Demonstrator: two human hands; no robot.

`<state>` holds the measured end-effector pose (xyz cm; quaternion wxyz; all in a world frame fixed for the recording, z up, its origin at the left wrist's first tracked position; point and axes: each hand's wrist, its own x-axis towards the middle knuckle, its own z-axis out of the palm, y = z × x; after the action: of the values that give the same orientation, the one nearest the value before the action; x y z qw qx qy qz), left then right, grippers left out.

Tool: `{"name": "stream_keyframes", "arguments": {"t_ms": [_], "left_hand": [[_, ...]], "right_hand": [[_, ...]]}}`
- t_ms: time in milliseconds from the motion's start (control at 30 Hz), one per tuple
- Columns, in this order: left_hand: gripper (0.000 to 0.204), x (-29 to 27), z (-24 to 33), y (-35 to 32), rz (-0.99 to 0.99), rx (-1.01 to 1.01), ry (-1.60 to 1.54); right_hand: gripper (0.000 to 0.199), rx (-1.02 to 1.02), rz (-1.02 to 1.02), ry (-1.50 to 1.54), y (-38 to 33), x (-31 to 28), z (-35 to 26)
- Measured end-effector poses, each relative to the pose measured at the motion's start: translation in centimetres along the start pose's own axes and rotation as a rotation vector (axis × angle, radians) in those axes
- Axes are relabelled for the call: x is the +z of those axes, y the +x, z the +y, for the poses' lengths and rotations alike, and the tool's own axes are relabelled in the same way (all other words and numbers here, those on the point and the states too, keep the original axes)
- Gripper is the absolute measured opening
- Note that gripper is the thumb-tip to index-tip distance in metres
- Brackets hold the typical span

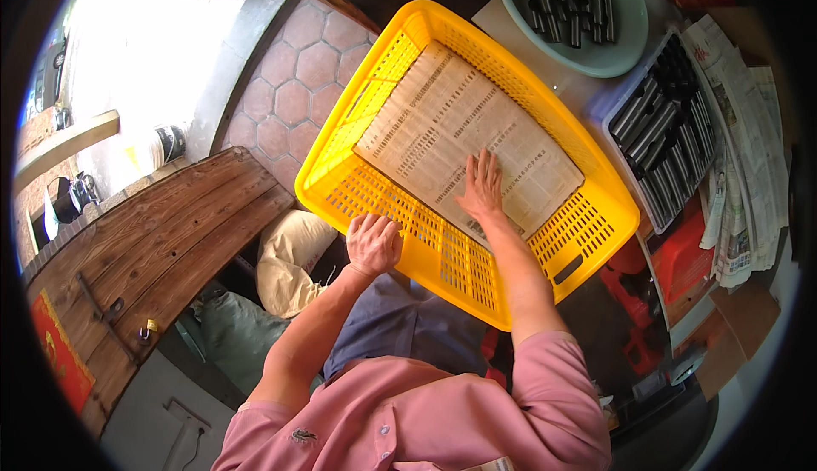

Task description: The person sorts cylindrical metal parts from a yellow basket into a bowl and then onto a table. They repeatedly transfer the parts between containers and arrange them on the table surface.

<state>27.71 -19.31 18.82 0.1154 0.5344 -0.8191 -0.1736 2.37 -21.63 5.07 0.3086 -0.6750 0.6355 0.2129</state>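
Observation:
A large yellow plastic basket (464,277) with slotted walls stands tilted in front of me. Inside it, a folded sheet of newspaper (425,105) lies flat over part of the bottom. My right hand (482,188) rests on the newspaper near its front edge, fingers stretched out and palm down. My left hand (374,244) is closed over the basket's near left rim, its fingers curled round the edge.
At the upper right a pale green basin (519,33) holds several dark metal tubes. Below it, a plastic tray (608,122) is filled with similar tubes, beside stacked newspapers (732,148). A wooden plank door (170,241) and a beige sack (294,258) stand at left.

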Motion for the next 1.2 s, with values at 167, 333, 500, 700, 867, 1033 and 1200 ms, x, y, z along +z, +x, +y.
{"name": "stream_keyframes", "arguments": {"t_ms": [167, 333, 500, 700, 867, 1033, 1200], "left_hand": [[0.010, 0.0, -0.1, -0.3, 0.005, 0.016, 0.002], [0.009, -0.3, 0.0, -0.1, -0.025, 0.006, -0.004], [0.014, -0.4, -0.2, -0.2, 0.017, 0.014, -0.003], [0.010, -0.2, -0.6, -0.9, 0.007, -0.008, 0.012], [0.008, -0.3, -0.5, -1.3, -0.010, -0.046, 0.008], [0.011, -0.7, -0.5, -1.3, -0.083, -0.061, 0.019], [0.012, -0.8, -0.4, -1.5, -0.094, -0.067, 0.029]], "right_hand": [[0.072, -0.004, 0.108, -0.028, 1.0, 2.4, 0.1], [0.020, 0.017, 0.313, 0.166, 2.5, 4.5, 3.9], [0.008, 0.059, 0.721, 0.088, -1.1, -3.3, 5.8], [0.004, -0.002, 0.754, 0.053, -7.5, -12.8, 6.9], [0.011, 0.021, 0.666, 0.082, -11.8, -18.4, 5.8], [0.013, -0.002, 0.648, 0.061, -15.8, -21.8, 5.4], [0.012, -0.017, 0.684, 0.038, -19.8, -25.1, 4.0]]}}
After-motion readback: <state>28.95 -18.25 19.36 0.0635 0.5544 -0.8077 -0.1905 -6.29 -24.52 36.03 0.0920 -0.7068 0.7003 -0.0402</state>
